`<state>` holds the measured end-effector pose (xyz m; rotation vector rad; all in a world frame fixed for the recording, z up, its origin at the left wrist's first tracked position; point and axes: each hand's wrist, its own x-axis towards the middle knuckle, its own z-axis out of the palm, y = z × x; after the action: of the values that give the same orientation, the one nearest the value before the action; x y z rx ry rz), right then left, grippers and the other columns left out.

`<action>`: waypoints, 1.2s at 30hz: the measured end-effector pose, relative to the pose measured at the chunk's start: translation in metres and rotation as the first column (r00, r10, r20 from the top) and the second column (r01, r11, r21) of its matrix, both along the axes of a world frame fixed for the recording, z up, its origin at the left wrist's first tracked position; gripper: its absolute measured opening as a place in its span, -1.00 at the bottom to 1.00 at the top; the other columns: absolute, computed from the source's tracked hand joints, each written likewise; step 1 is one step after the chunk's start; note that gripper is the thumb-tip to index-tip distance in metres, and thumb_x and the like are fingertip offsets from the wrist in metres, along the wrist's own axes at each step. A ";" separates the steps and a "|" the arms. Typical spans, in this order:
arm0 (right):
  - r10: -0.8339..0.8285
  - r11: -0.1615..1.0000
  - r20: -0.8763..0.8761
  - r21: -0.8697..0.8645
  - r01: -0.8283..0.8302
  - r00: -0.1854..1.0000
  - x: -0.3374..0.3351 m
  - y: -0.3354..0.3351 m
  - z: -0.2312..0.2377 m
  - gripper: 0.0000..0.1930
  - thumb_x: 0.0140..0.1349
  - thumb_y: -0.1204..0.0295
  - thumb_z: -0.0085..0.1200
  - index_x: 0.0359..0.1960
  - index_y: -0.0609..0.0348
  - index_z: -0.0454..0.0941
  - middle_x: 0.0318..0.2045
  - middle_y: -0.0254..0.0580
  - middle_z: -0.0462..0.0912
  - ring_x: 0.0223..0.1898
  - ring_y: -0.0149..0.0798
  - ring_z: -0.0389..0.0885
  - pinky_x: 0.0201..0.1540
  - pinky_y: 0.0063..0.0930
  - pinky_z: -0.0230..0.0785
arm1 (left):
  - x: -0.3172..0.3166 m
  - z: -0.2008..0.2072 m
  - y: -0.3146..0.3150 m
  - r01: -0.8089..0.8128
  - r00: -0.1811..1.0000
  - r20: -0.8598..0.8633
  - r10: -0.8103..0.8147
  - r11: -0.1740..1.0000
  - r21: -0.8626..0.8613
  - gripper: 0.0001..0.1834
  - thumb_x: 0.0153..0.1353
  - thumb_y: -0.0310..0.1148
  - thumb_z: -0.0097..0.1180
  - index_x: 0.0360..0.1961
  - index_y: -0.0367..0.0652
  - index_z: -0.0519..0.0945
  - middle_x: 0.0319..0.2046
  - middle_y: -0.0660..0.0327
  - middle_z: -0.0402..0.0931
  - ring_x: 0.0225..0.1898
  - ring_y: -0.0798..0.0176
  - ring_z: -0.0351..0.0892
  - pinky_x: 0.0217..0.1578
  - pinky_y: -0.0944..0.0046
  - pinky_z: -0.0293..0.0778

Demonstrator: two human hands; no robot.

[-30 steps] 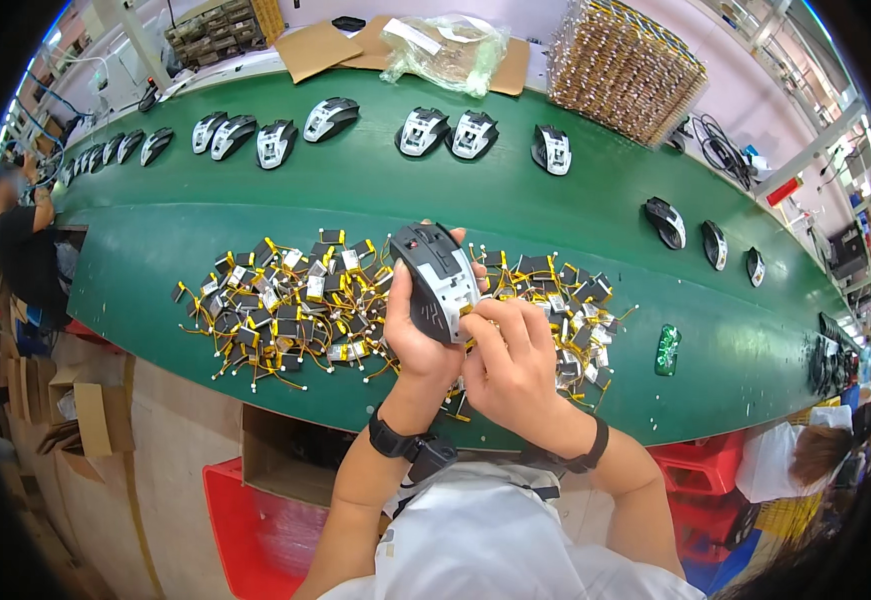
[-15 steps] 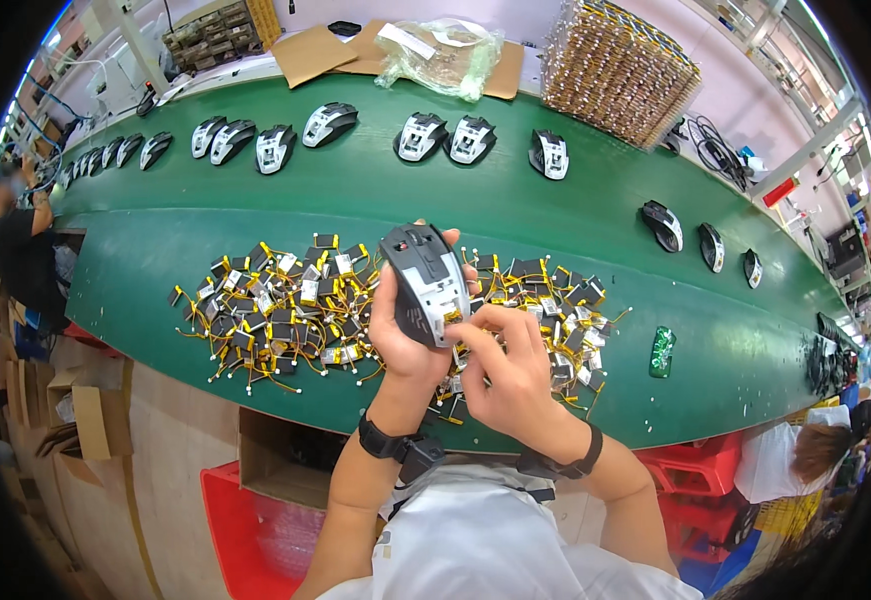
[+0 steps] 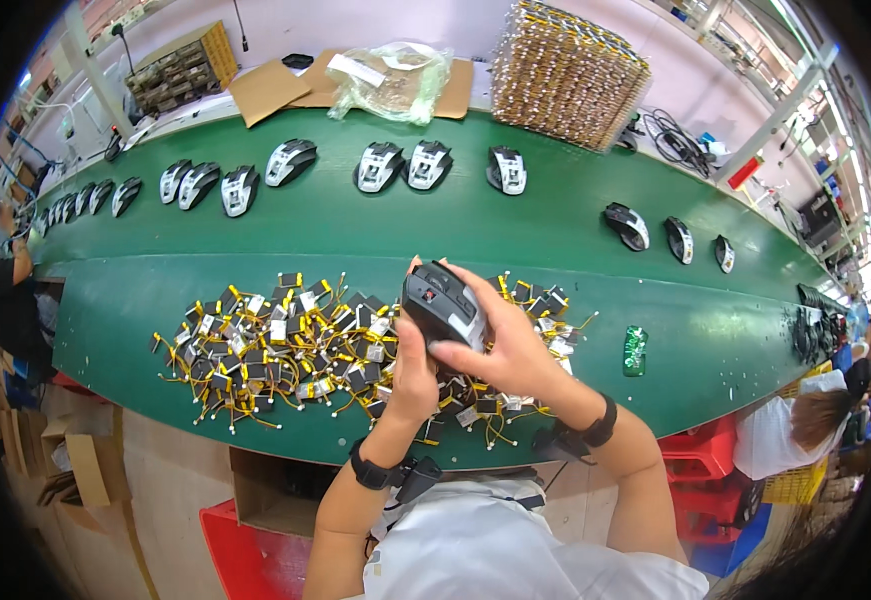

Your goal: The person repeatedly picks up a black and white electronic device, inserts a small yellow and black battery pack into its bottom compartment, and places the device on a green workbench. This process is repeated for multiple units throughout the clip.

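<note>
Head | left grip (image 3: 416, 378) and right grip (image 3: 512, 345) clasp mouse (image 3: 441, 312) between them, likely for steadiness | battery packs (image 3: 277, 329) spread below the grip, seemingly for reach

We look from the left one of 2 wide fisheye cameras worn on the person's head, facing down and forward. The left hand (image 3: 414, 378) and right hand (image 3: 511, 348) are close to us, mid-view, and 2 forearms (image 3: 347, 510) come in from the near edge. Our view spans the green tabletop (image 3: 565, 250) from left to right and reaches the pale wall (image 3: 395, 25) on the far side.
</note>
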<state>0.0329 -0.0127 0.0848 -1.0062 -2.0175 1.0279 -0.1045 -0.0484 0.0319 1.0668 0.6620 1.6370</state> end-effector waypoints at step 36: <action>0.201 0.975 -0.070 0.115 -0.192 0.977 -0.028 0.085 0.033 -0.75 0.26 0.35 0.23 -0.10 0.21 0.62 -0.13 -0.20 0.70 -0.16 -0.40 0.63 -0.17 -0.48 0.51 | -0.043 0.012 0.002 0.018 0.866 0.497 0.058 0.989 -0.145 -0.20 0.36 0.30 -0.19 0.30 -0.19 0.27 0.04 0.02 0.50 -0.04 -0.03 0.62 -0.10 -0.02 0.60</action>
<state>0.0051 0.0723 0.1178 -0.7073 -2.1121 1.0317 -0.1472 -0.0466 0.0441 0.4904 0.4335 1.7589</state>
